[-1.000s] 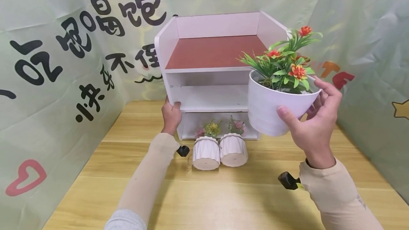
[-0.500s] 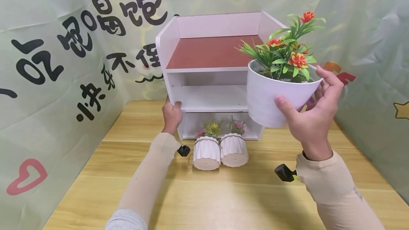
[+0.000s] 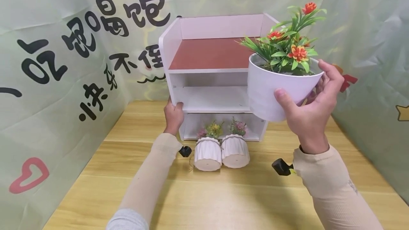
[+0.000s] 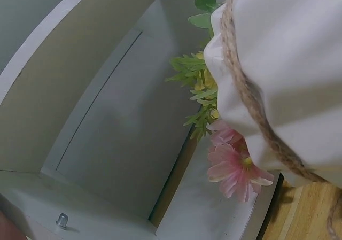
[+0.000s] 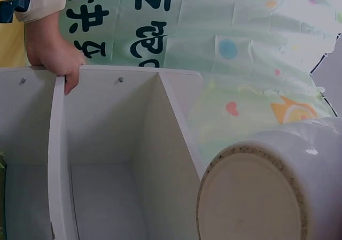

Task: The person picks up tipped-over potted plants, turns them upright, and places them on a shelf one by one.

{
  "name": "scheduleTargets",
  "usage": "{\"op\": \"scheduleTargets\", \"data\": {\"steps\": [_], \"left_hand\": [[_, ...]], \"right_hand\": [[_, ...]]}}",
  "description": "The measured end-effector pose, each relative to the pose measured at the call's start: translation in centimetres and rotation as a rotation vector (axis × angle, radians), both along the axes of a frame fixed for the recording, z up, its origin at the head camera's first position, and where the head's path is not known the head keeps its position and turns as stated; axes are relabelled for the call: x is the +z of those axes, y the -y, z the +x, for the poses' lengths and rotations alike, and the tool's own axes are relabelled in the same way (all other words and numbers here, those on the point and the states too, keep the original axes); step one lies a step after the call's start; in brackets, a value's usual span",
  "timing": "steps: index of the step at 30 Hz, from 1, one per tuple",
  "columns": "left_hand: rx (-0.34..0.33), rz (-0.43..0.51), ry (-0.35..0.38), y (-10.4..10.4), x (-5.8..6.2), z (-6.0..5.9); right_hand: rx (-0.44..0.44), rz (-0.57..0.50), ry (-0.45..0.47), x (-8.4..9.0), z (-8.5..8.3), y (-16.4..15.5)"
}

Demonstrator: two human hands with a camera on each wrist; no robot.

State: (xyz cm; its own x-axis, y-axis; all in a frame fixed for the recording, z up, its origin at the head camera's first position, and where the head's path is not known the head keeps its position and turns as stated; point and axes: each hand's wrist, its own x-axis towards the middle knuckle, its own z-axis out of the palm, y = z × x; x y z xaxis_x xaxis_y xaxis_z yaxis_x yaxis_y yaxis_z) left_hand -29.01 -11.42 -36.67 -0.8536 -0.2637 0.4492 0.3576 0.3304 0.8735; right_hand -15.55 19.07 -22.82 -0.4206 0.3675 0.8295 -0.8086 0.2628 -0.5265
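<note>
Here the right hand [image 3: 311,114] grasps the pot [image 3: 266,89] by its side, holding it raised before the right of the shelf [image 3: 212,98]. The left hand [image 3: 174,117] grips the shelf's left edge; tipped planters [image 3: 207,153] lie in front. Best to carry the pot level, foliage [image 3: 282,52] clear, shelf braced.

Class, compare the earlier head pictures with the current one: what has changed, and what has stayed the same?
The right hand has raised the large white pot higher. Nothing was newly grasped or released. The left hand still grips the shelf unit, and the two small pots remain in front of it.
</note>
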Motion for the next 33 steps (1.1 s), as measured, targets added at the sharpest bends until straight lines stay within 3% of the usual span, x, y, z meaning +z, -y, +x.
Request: {"op": "scheduleTargets", "data": {"steps": [13, 33], "left_hand": [[0.007, -0.01, 0.033, 0.0, -0.1, 0.1], [0.025, -0.013, -0.022, 0.0, -0.3, -0.2]], "right_hand": [[-0.004, -0.042, -0.068, 0.8, -1.2, 0.4], [0.027, -0.134, -0.13, 3.0, -2.5, 1.9]]}}
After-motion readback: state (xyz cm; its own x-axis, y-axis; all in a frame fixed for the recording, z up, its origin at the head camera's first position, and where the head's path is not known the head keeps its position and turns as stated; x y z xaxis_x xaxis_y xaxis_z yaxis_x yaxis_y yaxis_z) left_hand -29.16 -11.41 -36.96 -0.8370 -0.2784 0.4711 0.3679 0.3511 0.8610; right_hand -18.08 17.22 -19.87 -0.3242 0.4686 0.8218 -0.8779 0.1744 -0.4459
